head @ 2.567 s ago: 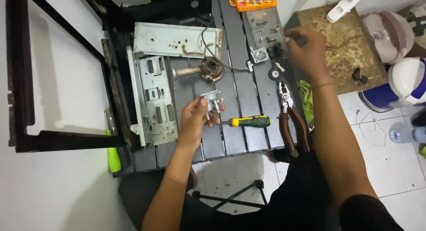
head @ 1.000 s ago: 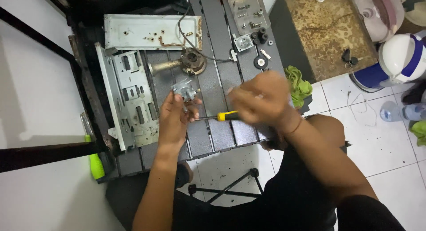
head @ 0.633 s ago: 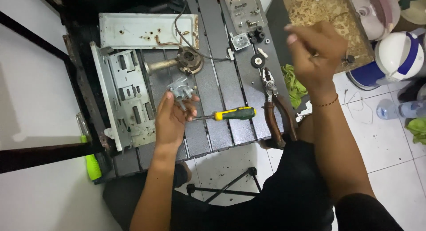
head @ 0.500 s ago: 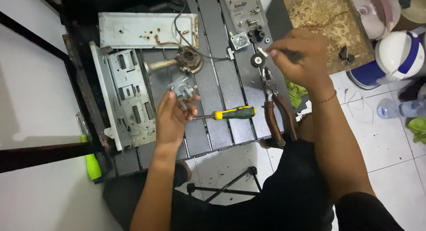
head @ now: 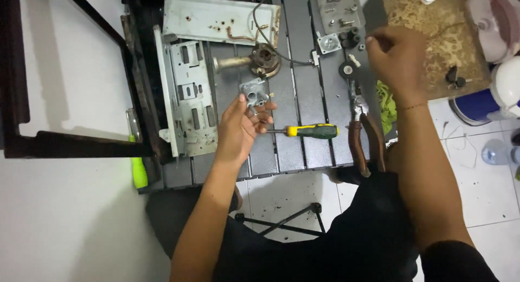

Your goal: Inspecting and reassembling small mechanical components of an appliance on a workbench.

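Observation:
My left hand (head: 239, 131) grips a small silver metal block (head: 253, 93) just above the dark slatted workbench (head: 303, 60). Right of it lies a screwdriver with a yellow and green handle (head: 312, 131). My right hand (head: 396, 57) hovers over small dark knobs and washers (head: 346, 70) at the bench's right side, fingers pinched together; I cannot tell whether something tiny is between them. Red-handled pliers (head: 364, 138) lie below that hand. A brass burner part with a tube (head: 261, 59) rests above the metal block.
Two grey sheet-metal panels (head: 187, 92) lie at the bench's left and top. A black frame (head: 65, 141) stands to the left, with a green object (head: 139, 171) by the bench corner. A green cloth (head: 385, 103), a brown mat, a fan and a blue container are on the right.
My right hand left the screwdriver on the bench and moved up and right to the small parts. My left hand has kept hold of the metal block.

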